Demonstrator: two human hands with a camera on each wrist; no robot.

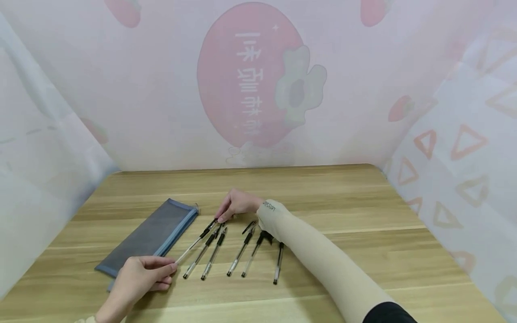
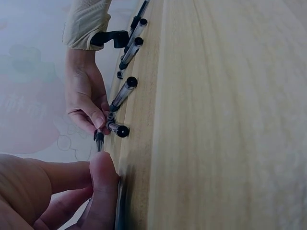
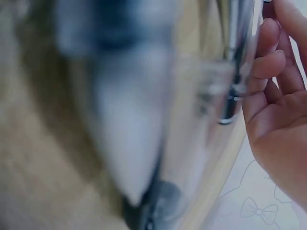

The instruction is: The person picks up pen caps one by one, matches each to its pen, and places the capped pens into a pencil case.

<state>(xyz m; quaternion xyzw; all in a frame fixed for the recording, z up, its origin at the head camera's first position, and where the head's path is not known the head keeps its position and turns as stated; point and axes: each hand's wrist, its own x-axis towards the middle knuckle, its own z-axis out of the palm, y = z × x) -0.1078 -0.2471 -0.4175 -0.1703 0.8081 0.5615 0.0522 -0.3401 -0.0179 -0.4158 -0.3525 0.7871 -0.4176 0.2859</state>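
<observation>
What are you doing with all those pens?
A person is holding one clear pen at both ends above a wooden table. The left hand pinches its back end, and the right hand pinches its black cap end. Five more pens lie in a row on the table beside it. A flat grey mesh pencil case with blue edges lies to the left of the pens.

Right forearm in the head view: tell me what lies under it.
Under the right forearm the caps of two pens disappear beneath the sleeve; their barrels stick out onto the wooden table. Anything further under the sleeve is covered.
</observation>
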